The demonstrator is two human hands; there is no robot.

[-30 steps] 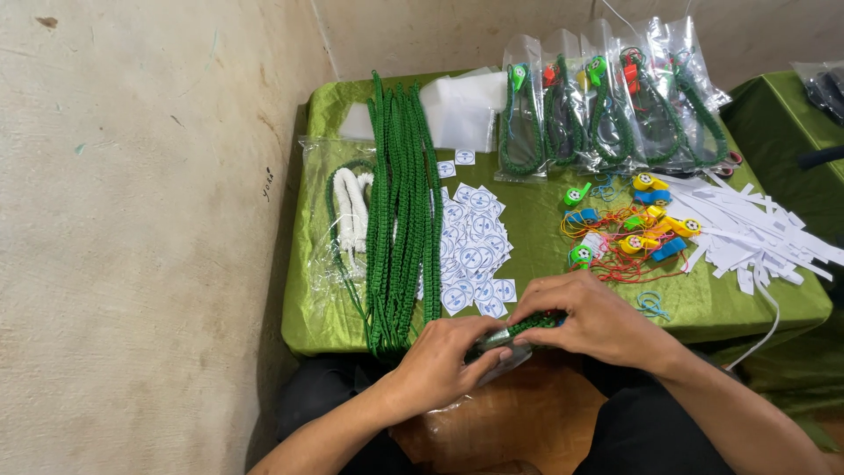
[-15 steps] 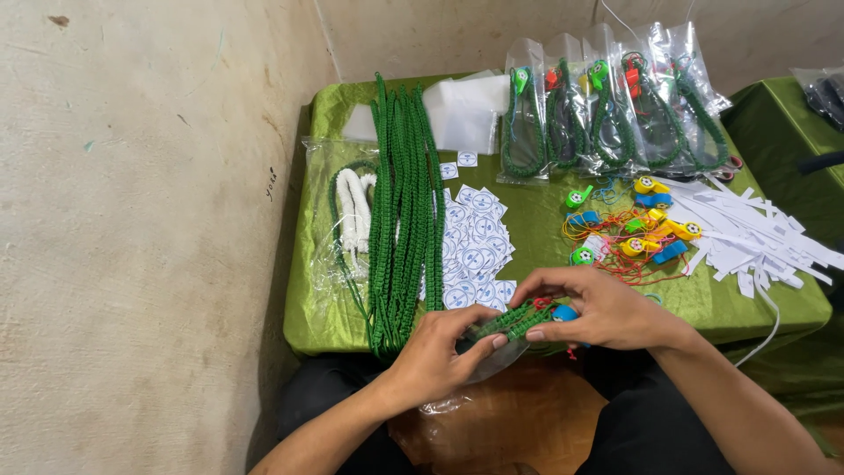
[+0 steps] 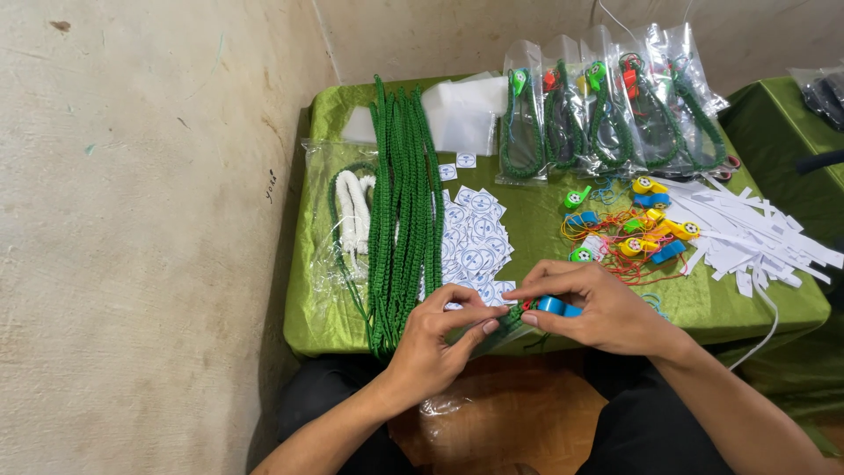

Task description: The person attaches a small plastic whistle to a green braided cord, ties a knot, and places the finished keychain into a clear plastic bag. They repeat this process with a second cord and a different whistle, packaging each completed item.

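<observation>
Head view, left hand and right hand pinching blue whistle, green cord

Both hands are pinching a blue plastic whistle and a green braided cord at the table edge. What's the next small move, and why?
Probably draw the green braided cord snug through the blue plastic whistle. The right hand pinches the whistle while the left hand grips the cord beside it, so the two pieces look joined but not yet pulled tight.

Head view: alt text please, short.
Two bare hands, left hand and right hand, pinch a blue plastic whistle on a green braided cord at the edge of a green-clothed table strewn with cords, whistles, stickers and paper strips.
</observation>
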